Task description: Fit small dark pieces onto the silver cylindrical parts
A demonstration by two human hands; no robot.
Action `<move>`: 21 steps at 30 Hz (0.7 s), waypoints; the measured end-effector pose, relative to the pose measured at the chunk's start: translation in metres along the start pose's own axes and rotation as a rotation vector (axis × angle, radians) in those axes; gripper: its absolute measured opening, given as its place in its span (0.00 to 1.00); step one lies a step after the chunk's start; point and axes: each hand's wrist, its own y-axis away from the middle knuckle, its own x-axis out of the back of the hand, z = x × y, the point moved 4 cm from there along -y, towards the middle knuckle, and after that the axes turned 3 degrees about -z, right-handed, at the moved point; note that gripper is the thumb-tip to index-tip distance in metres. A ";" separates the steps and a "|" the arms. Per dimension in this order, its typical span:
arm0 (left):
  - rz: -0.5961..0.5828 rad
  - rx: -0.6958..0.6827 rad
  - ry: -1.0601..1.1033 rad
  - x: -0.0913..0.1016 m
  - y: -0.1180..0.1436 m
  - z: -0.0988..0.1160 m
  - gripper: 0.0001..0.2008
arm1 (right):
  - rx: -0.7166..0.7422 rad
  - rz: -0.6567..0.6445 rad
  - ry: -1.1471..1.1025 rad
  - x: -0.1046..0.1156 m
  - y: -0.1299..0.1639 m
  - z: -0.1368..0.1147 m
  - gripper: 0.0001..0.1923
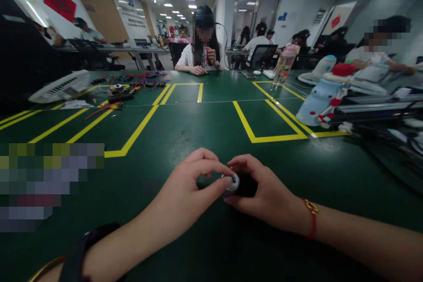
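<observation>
Pinching from both sides, the two hands meet over the near middle of the green counter (211, 114), close to its near edge. The left hand (190, 185) has its thumb and forefinger closed on a small round silver-white part (233, 181), touching its left face. The right hand (264, 191) is curled around a dark round piece (246, 186) that sits directly behind the silver part; its fingers wrap the dark piece, and how the two pieces join cannot be made out. A red cord bracelet (312, 218) circles the right wrist, and a black band (84, 246) the left forearm.

Yellow tape lines (264, 139) mark rectangles on the counter beyond the hands. Toward the far left corner lie a white fan (59, 88) and a heap of coloured wires (145, 80). At the far edge a seated person (201, 50) works, and a pink-capped bottle (284, 65) stands to the right, near a pale blue spotted object (317, 99).
</observation>
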 end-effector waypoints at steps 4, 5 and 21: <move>0.052 0.057 0.045 0.010 0.002 -0.011 0.07 | 0.011 -0.002 0.032 0.001 0.000 -0.005 0.27; 0.053 0.071 0.043 0.011 0.004 -0.016 0.07 | 0.010 0.003 0.063 0.001 0.001 -0.007 0.25; -0.038 0.121 -0.138 0.010 0.015 -0.052 0.10 | -0.076 0.207 0.321 0.044 0.009 -0.004 0.22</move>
